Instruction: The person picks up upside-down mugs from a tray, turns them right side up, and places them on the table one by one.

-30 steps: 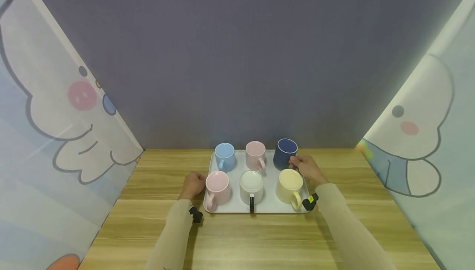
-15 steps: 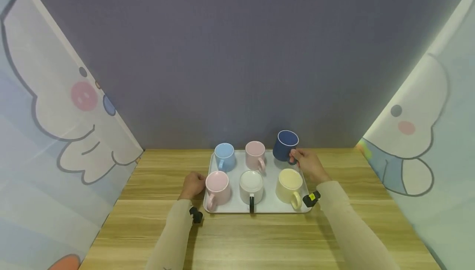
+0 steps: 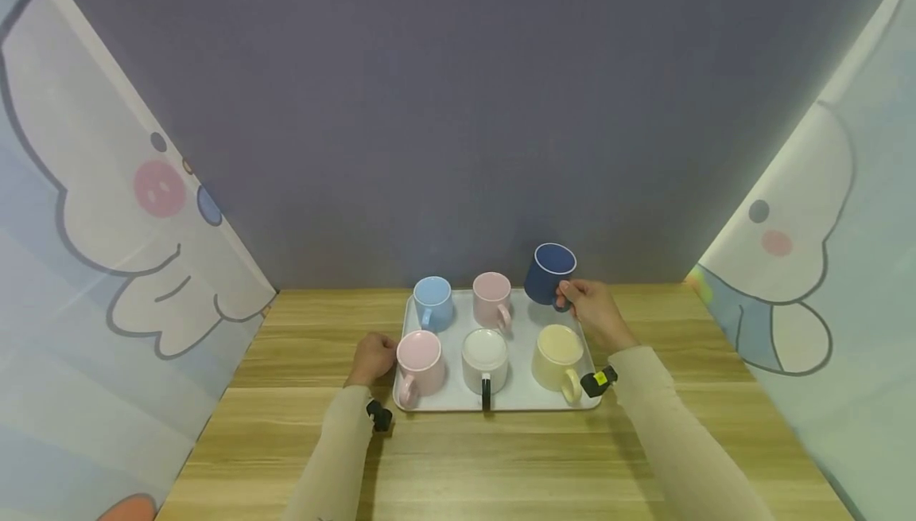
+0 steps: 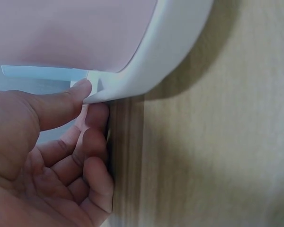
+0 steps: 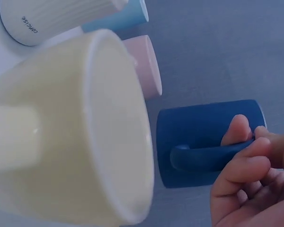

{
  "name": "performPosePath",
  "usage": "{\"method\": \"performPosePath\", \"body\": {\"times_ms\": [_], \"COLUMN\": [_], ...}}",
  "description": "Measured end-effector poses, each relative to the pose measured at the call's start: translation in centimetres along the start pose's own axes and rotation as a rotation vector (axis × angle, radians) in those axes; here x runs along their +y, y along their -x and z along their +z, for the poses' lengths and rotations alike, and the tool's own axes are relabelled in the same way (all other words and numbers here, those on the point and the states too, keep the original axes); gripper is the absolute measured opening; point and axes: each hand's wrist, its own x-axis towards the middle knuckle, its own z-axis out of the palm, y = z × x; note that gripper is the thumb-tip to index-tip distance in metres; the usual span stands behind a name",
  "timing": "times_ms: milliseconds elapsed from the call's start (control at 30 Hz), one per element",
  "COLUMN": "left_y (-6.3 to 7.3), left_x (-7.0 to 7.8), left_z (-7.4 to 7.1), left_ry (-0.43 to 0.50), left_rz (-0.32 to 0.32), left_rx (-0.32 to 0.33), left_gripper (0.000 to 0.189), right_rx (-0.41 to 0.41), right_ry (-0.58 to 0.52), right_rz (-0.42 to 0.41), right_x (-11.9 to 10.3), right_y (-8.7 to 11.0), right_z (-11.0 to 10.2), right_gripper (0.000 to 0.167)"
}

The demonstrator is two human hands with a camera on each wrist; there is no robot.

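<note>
A dark blue mug [image 3: 547,278] hangs raised over the back right of the white tray [image 3: 518,400]. My right hand [image 3: 597,316] holds it by the handle, finger and thumb closed round the handle's upper end in the right wrist view. My left hand [image 3: 373,357] pinches the tray's left rim, thumb on top and fingers curled beneath. Beside that hand stands a pink mug [image 3: 421,366]. On the tray are also a white mug [image 3: 484,358] with a black handle, a yellow mug [image 3: 556,355], a light blue mug [image 3: 433,306] and a second pink mug [image 3: 490,298].
The tray lies on a wood-grain table [image 3: 479,465]. A dark grey backdrop [image 3: 458,123] rises behind the table's back edge. Cartoon-printed curtains flank both sides, one at the left [image 3: 86,346] and one at the right [image 3: 859,266]. The yellow mug stands just in front of the raised mug.
The dark blue mug has risen off the back right of the tray, with the right hand gripping its handle. The left hand and the other mugs have stayed put.
</note>
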Motion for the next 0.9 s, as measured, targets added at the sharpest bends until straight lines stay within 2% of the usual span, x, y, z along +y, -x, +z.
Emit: {"method": "performPosePath", "body": {"times_ms": [267, 400, 700, 900], "left_y": [0.2, 0.3, 0.1, 0.0], "left_x": [0.1, 0.1, -0.2, -0.5], "left_z": [0.1, 0.1, -0.1, 0.0], "left_ry": [0.01, 0.01, 0.027, 0.024], "left_rz": [-0.011, -0.012, -0.022, -0.005], "left_rx": [0.004, -0.007, -0.018, 0.009], "left_gripper": [0.015, 0.017, 0.018, 0.016], "right_rx": [0.012, 0.0, -0.058, -0.128], "right_ry": [-0.014, -0.061, -0.335, -0.6], "right_rz": [0.016, 0.04, 0.068, 0.093], "right_x": [-1.0, -1.6, -2.3, -2.8], "right_y": [0.6, 1.1, 1.6, 2.1], "right_z": [0.5, 0.9, 1.9, 2.7], "right_gripper": [0.036, 0.034, 0.026, 0.026]}}
